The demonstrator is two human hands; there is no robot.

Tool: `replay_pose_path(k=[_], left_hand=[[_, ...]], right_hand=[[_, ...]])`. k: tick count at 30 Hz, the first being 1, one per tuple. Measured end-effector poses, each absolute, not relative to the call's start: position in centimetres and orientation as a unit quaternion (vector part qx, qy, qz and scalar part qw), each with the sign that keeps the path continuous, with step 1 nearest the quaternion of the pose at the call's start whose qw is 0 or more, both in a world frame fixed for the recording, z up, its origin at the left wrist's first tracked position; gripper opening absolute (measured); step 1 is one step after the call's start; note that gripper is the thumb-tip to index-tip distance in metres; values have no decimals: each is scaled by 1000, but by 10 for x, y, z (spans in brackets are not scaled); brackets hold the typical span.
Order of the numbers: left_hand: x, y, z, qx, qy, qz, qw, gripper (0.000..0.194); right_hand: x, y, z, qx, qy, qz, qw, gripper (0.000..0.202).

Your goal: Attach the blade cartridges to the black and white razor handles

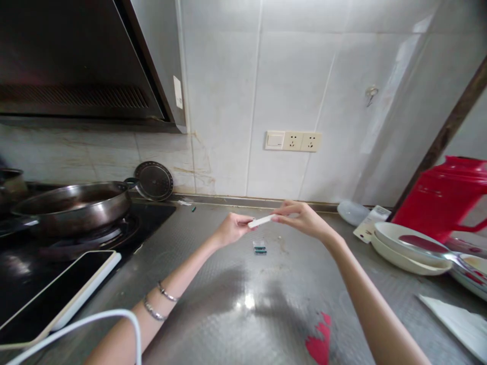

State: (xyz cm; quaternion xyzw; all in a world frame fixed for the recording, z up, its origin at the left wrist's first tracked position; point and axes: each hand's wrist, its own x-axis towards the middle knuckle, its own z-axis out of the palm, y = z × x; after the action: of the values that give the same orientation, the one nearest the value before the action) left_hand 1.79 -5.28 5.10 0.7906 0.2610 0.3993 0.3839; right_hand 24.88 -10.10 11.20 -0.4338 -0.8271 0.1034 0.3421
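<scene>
A slim white bar-shaped object (261,221) is held level above the steel counter, and its exact kind does not show. My left hand (235,226) pinches its left end between thumb and fingers. At the other end, my right hand (299,218) grips it with thumb and fingertips, the wrist bent above it. Below the hands, a pair of small dark green batteries (260,250) lies on the counter beside a bit of clear wrap. One more small green piece (194,209) rests farther back, near the wall.
To the left, a steel pan (76,205) stands on the black stove, with a phone (57,294) and white cable (114,313) closer to me. A red thermos (441,197), stacked bowls (407,253) and white paper (456,317) are at right. Wall sockets (292,141) sit behind.
</scene>
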Motion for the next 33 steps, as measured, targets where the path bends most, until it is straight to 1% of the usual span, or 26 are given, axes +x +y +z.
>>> replay_pose_path(k=[7, 11, 19, 22, 26, 33], left_hand=[[17, -51, 49, 789, 264, 399, 386, 22], [18, -56, 53, 794, 259, 397, 379, 22], [17, -53, 51, 780, 260, 401, 404, 21], [18, -55, 53, 782, 260, 399, 402, 20], [18, -57, 55, 789, 250, 399, 394, 19], [17, -53, 50, 775, 256, 402, 414, 22]], right_hand=[[262, -102, 114, -459, -820, 97, 329, 39], [248, -104, 115, -434, -832, 81, 335, 38], [262, -104, 117, -461, -817, 97, 331, 39], [254, -106, 118, -444, -826, 95, 335, 39], [250, -104, 115, -433, -837, 101, 319, 39], [258, -105, 118, -457, -824, 112, 316, 41]])
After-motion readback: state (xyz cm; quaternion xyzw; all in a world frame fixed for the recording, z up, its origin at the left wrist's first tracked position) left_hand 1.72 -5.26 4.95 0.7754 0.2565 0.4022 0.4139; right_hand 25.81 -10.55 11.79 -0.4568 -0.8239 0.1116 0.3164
